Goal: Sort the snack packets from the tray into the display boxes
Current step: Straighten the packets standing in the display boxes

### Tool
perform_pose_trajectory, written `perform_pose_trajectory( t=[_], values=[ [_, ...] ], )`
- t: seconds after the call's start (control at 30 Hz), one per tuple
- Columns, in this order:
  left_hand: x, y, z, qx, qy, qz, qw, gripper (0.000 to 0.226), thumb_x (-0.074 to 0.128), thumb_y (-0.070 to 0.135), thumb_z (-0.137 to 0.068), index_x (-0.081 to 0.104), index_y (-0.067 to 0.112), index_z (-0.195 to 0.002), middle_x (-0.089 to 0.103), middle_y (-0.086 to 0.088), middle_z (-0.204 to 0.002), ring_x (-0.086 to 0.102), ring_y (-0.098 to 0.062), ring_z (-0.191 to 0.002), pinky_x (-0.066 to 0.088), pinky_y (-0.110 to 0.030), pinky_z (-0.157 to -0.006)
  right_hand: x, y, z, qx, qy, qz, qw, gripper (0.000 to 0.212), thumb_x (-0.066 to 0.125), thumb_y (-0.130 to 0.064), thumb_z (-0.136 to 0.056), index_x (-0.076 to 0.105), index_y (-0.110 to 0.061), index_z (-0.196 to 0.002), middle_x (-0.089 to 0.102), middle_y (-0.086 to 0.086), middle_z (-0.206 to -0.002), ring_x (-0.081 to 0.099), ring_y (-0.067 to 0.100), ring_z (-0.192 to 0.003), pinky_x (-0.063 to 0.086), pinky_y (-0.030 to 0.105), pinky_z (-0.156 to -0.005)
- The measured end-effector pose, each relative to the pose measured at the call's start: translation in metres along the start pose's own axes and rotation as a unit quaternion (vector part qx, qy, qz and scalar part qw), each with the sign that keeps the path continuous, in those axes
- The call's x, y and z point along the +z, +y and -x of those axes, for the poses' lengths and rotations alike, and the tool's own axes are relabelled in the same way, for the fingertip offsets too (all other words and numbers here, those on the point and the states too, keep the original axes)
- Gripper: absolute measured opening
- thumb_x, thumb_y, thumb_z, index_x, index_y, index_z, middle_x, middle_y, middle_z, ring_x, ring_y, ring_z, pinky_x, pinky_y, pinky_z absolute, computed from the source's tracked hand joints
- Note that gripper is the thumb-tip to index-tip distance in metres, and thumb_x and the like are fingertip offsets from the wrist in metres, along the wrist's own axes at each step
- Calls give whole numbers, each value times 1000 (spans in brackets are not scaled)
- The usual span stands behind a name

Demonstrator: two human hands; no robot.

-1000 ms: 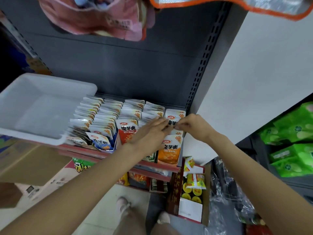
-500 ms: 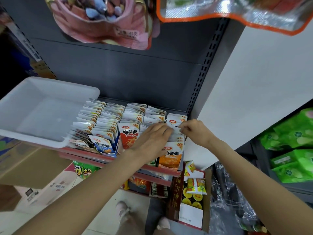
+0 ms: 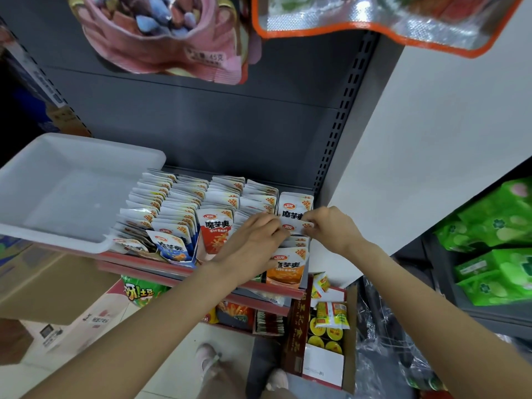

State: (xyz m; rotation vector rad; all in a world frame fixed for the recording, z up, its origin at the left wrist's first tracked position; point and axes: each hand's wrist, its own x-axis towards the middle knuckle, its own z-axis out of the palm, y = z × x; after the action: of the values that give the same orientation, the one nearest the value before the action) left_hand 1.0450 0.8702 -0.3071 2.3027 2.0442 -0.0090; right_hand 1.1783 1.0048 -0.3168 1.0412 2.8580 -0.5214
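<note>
**Seating a packet in the right-hand box**

My left hand [image 3: 253, 240] lay over the packets with fingers nearly straight, its fingertips touching one white packet [image 3: 296, 226] at the left edge. My right hand [image 3: 328, 226] pinched that same packet at its right edge between thumb and curled fingers. The packet sat across the top of the rightmost row [image 3: 290, 254], just in front of an upright packet at the back and behind the orange-fronted packet [image 3: 288, 269] at the front.

The tray [image 3: 72, 194] rested on the shelf at the left, touching the leftmost row; no packets showed inside it. Four further rows stood in the boxes [image 3: 184, 254] between tray and right-hand row.

Step in hand, as I judged it: insertion of the last packet into its row, with sorting near complete.

The next move called for:
- parting the row with the left fingertips;
- tilting the packet upright;
- pressing it down until level with its neighbours.

Risk, as judged: the thin packet could fold or ride over the one behind it.
</note>
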Motion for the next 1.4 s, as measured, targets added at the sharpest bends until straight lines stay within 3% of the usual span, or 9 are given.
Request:
perform_pose_trajectory(
  t=[0.2,0.3,0.4,0.57,0.83,0.93,1.1,1.2,1.4],
  values=[
    [2,3,0,-19,2,9,1000,52,57,33,-89,40,17,-135,41,0,-134,29,-17,-129,17,-28,-111,-13,-4,1,-56,317,78,944,7,69,-13,-79,63,-11,-75,61,6,-68,58,25,-62,33,23,-42],
    [0,3,0,-20,0,12,1000,53,57,32,-89,39,16,-136,40,-1,-135,29,-18,-129,19,-30,-110,4,3,-1,-88,270,98,954,9,74,-10,-73,64,-8,-73,63,8,-72,60,27,-70,39,26,-42],
    [1,4,0,-24,-12,8,1000,56,55,33,-91,33,17,-140,34,1,-139,24,-16,-132,16,-28,-112,27,10,-3,-96,193,46,975,13,79,-4,-67,70,-3,-76,64,16,-101,62,34,-87,55,34,-60],
    [0,5,-1,-29,-15,15,999,57,55,32,-91,32,16,-141,33,0,-141,24,-16,-133,16,-27,-111,25,10,-9,-88,174,26,980,20,83,-7,-64,72,-2,-80,59,21,-119,58,41,-105,54,44,-83],
    [-2,5,0,-33,-14,33,999,56,55,29,-91,33,16,-140,34,0,-140,25,-16,-132,19,-27,-110,28,12,-9,-129,204,24,970,22,83,-2,-62,69,-1,-79,62,19,-105,61,36,-90,54,36,-72],
    [-1,5,0,-31,-13,28,999,55,55,31,-91,34,17,-140,35,0,-138,25,-16,-130,19,-26,-109,28,11,-5,-150,176,-14,973,25,75,0,-73,61,-3,-93,58,17,-103,59,34,-92,53,34,-79],
    [-1,5,-1,-37,-16,26,999,56,54,30,-91,31,16,-140,34,0,-138,24,-15,-130,19,-26,-107,22,8,-4,-23,79,-109,991,59,68,-20,-84,38,-17,-134,63,13,-113,62,31,-97,53,38,-77],
    [0,6,-2,-36,-17,24,999,57,54,30,-91,30,16,-141,33,0,-139,24,-15,-130,19,-25,-107,16,4,-8,-55,74,-27,995,31,66,-20,-85,60,-14,-115,66,8,-105,59,27,-98,43,29,-75],
    [-1,5,-1,-33,-22,29,999,57,54,31,-91,30,18,-142,34,1,-138,25,-15,-130,19,-25,-107,16,5,-7,-104,240,27,965,10,73,-15,-79,70,-12,-88,69,4,-79,61,24,-70,46,28,-55]
  ],
)
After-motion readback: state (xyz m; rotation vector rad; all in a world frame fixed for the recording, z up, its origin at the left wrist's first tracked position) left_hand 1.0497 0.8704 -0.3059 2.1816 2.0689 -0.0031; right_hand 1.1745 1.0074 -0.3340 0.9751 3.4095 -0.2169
